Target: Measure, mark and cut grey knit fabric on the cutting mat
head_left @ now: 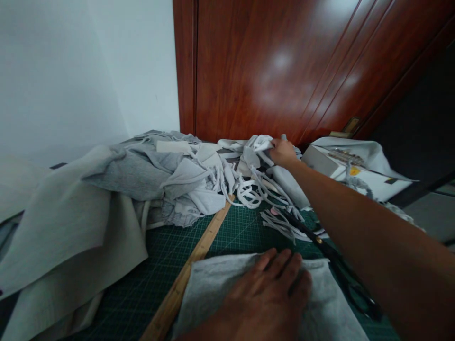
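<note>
My left hand [270, 284] lies flat, fingers slightly spread, on a light grey cloth [209, 284] at the front of the green cutting mat [245, 227]. Farther back, my right hand [282, 152] reaches into a pile of pale fabric scraps [258, 144], its fingers closed around something hidden among them. A wooden ruler [188, 270] runs diagonally along the left of the cloth. Black scissors [329, 251] rest to its right, partly under my right forearm. Thin fabric strips [280, 225] lie by the blades.
A large heap of grey and white fabric [142, 170] fills the back left, with big pale pieces [71, 227] draped at the left. A white box [320, 161] with small items stands at the right. Behind are a wooden door [249, 66] and a white wall [135, 61].
</note>
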A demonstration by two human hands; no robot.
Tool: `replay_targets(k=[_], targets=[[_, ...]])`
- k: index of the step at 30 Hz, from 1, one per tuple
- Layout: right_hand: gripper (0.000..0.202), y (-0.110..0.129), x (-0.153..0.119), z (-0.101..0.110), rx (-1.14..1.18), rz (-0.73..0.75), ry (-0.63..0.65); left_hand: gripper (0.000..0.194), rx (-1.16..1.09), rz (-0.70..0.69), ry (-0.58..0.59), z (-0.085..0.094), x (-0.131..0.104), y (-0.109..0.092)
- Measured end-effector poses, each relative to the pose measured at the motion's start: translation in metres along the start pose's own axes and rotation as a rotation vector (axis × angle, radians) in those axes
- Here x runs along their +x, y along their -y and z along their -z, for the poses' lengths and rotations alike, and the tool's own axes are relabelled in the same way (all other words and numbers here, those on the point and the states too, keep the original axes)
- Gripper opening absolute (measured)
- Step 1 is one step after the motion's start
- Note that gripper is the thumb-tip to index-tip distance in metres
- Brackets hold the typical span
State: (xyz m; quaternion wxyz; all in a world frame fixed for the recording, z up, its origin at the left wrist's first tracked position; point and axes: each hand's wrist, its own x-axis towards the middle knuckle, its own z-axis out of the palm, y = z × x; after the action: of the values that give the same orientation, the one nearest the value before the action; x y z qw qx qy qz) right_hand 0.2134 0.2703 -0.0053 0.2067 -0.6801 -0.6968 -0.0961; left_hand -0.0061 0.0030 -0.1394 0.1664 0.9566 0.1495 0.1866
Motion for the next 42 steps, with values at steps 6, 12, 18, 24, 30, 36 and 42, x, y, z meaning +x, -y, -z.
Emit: replay_targets(k=[6, 12, 18, 24, 30, 36, 42], targets=[[0.031, -0.004, 0.013, 0.048, 0.56, -0.187, -0.189, 0.067, 0.017, 0.0, 0.009, -0.003, -0.001, 0.002], [0.021, -0.003, -0.038, 0.065, 1.064, -0.102, 0.26, 0.082, -0.101, 0.048, 0.044, 0.013, 0.0, -0.007], [0.026, 0.002, -0.09, 0.071, 1.255, -0.075, 0.518, 0.074, -0.346, 0.248, -0.083, 0.03, 0.001, -0.021], [0.034, 0.041, -0.17, 0.06, 1.431, -0.023, 0.51, 0.08, -0.757, 0.509, -0.902, 0.037, 0.019, -0.003], [0.04, 0.085, -0.227, 0.045, 1.561, -0.059, 0.385, 0.033, -0.716, 0.516, -0.941, 0.06, 0.025, 0.014], [0.056, 0.084, -0.225, 0.042, 1.506, -0.116, 0.352, 0.033, -0.854, 0.425, -0.88, 0.073, 0.015, 0.019], [0.053, 0.079, -0.227, 0.038, 1.52, -0.209, 0.19, 0.075, -0.814, 0.351, -1.019, 0.076, 0.011, 0.023]])
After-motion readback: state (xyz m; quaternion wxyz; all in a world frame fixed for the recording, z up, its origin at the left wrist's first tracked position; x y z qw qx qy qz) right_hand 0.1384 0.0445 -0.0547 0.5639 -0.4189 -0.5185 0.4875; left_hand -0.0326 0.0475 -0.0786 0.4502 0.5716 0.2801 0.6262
